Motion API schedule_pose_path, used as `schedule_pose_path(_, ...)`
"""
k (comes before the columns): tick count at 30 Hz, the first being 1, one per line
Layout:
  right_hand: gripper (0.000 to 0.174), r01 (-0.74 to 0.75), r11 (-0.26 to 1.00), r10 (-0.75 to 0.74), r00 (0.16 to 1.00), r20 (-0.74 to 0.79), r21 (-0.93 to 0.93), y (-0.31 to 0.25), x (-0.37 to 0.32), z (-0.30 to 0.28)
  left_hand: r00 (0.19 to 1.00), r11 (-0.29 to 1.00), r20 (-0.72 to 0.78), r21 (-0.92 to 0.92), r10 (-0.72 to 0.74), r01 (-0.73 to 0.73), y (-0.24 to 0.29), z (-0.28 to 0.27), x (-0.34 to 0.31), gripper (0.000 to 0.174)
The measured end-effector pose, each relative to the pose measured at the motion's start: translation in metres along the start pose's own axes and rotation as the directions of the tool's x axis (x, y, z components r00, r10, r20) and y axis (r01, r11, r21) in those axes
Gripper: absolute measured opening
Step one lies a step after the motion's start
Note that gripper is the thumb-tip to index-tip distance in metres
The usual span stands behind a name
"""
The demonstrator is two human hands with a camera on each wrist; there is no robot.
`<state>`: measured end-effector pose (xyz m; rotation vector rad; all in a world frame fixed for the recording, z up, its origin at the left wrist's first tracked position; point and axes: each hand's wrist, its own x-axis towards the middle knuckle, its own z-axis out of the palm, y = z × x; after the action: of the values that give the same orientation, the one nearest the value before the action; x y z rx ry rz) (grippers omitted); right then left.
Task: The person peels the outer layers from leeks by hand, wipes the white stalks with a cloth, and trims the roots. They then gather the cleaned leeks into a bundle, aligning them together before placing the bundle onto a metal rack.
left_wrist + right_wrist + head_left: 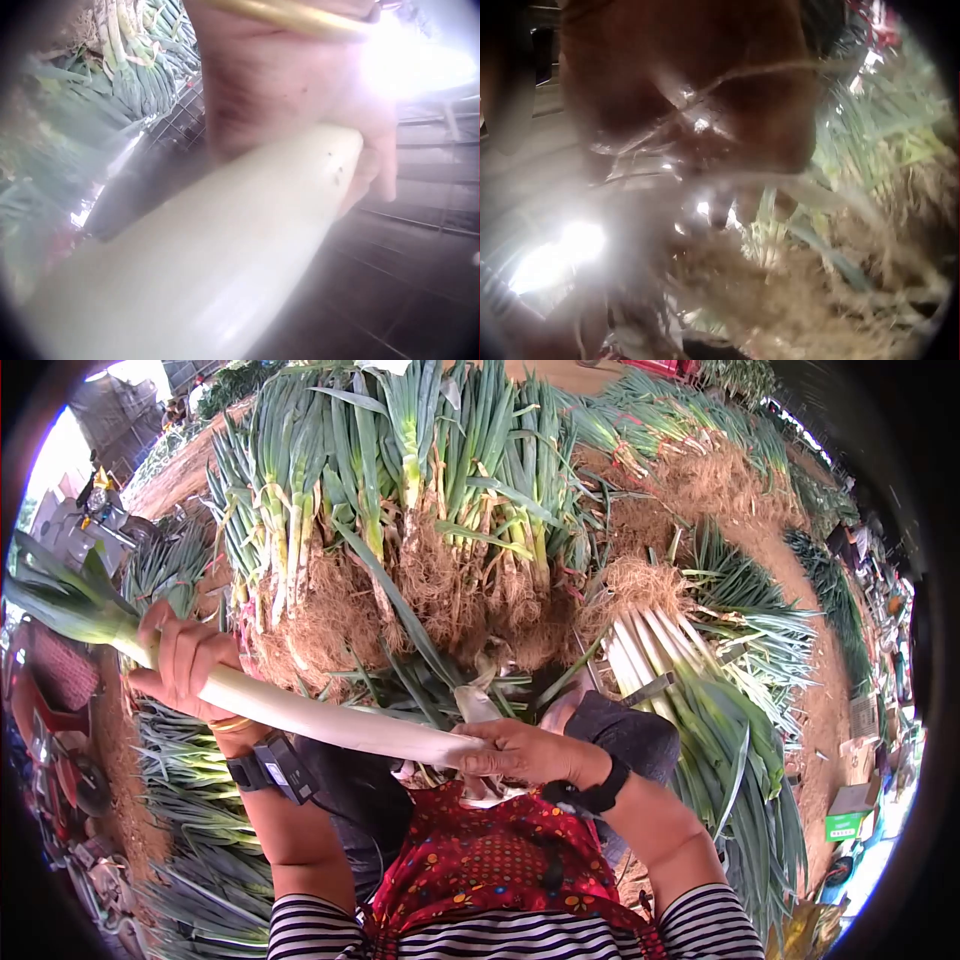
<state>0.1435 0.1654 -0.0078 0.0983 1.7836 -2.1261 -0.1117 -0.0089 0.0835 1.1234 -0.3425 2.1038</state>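
A long, thick leek (320,717) lies slantwise across the front of the body in the head view, its green leaves at the far left and its white shank toward the lap. My left hand (185,660) grips it just where green turns to white. Its smooth white shank (202,255) fills much of the left wrist view, below my left hand (292,90). At the root end, my right hand (525,750) pinches the shank between thumb and fingers. Thin, blurred strands pass close to my right hand (697,60) in the right wrist view. Pale peelings (485,792) lie on the lap just below.
Upright leek bundles (400,490) with brown roots stand directly ahead. A white-stemmed bundle (690,680) lies at the right knee. More leeks (195,780) are heaped on the left. A red vehicle (60,705) stands far left, and cardboard boxes (855,800) far right.
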Motion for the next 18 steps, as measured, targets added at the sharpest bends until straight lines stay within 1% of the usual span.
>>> schedule_pose_path(1,0.044,0.159,0.976,-0.179,0.975,-0.134,-0.147,0.002,-0.001,0.005,0.971,0.989,-0.23,0.144,0.072,-0.039,-0.002,0.003,0.001,0.028)
schedule_pose_path(2,0.044,0.286,0.907,-0.365,0.9,-0.239,-0.308,0.003,-0.002,0.01,0.884,0.956,-0.435,0.289,0.171,-0.042,-0.004,0.006,0.0,0.03)
schedule_pose_path(3,0.042,0.287,0.811,-0.478,0.827,-0.295,-0.51,0.001,-0.001,0.015,0.798,0.802,-0.549,0.578,0.25,0.147,-0.01,0.009,0.0,0.037)
schedule_pose_path(4,0.042,0.288,0.809,-0.482,0.825,-0.297,-0.513,0.002,-0.003,0.016,0.621,0.625,-0.605,0.747,0.498,0.226,-0.031,0.01,-0.008,0.035)
schedule_pose_path(6,0.037,0.137,0.638,-0.51,0.813,-0.282,-0.758,0.005,-0.007,0.018,0.587,0.741,-0.685,0.64,0.431,0.203,-0.037,0.001,-0.024,0.028)
schedule_pose_path(7,0.034,0.154,0.625,-0.543,0.79,-0.284,-0.766,0.008,-0.008,0.018,0.588,0.745,-0.687,0.635,0.426,0.203,-0.035,-0.008,-0.034,0.028)
schedule_pose_path(8,0.034,0.148,0.623,-0.543,0.789,-0.289,-0.768,0.013,-0.009,0.018,0.567,0.763,-0.712,0.611,0.415,0.21,-0.031,-0.02,-0.042,0.025)
schedule_pose_path(9,0.035,0.149,0.594,-0.571,0.771,-0.284,-0.791,0.017,-0.011,0.018,0.547,0.782,-0.737,0.584,0.398,0.217,-0.029,-0.029,-0.048,0.022)
schedule_pose_path(10,0.035,0.147,0.564,-0.597,0.752,-0.278,-0.813,0.019,-0.013,0.018,0.549,0.788,-0.74,0.576,0.389,0.218,-0.029,-0.035,-0.054,0.022)
schedule_pose_path(11,0.034,0.146,0.588,-0.589,0.752,-0.298,-0.795,0.016,-0.017,0.018,0.544,0.801,-0.748,0.561,0.381,0.21,-0.032,-0.037,-0.057,0.02)
schedule_pose_path(12,0.034,0.136,0.585,-0.589,0.749,-0.303,-0.8,0.017,-0.019,0.017,0.539,0.813,-0.754,0.547,0.374,0.201,-0.035,-0.039,-0.059,0.02)
schedule_pose_path(13,0.033,0.136,0.587,-0.606,0.727,-0.322,-0.798,0.021,-0.02,0.017,0.508,0.808,-0.76,0.557,0.404,0.191,-0.04,-0.04,-0.061,0.019)
schedule_pose_path(14,0.032,0.138,0.587,-0.624,0.704,-0.338,-0.797,0.024,-0.021,0.016,0.514,0.813,-0.759,0.552,0.399,0.185,-0.044,-0.038,-0.059,0.019)
schedule_pose_path(15,0.031,0.145,0.613,-0.623,0.693,-0.363,-0.776,0.025,-0.022,0.017,0.497,0.805,-0.762,0.562,0.414,0.19,-0.047,-0.036,-0.058,0.019)
schedule_pose_path(16,0.031,0.139,0.609,-0.627,0.687,-0.367,-0.781,0.026,-0.023,0.018,0.481,0.798,-0.765,0.57,0.428,0.198,-0.05,-0.035,-0.058,0.019)
schedule_pose_path(17,0.031,0.165,0.651,-0.61,0.695,-0.381,-0.741,0.027,-0.024,0.019,0.544,0.813,-0.744,0.555,0.388,0.179,-0.049,-0.036,-0.059,0.019)
schedule_pose_path(18,0.031,0.189,0.691,-0.591,0.704,-0.394,-0.698,0.029,-0.025,0.021,0.515,0.799,-0.754,0.567,0.407,0.199,-0.051,-0.034,-0.058,0.019)
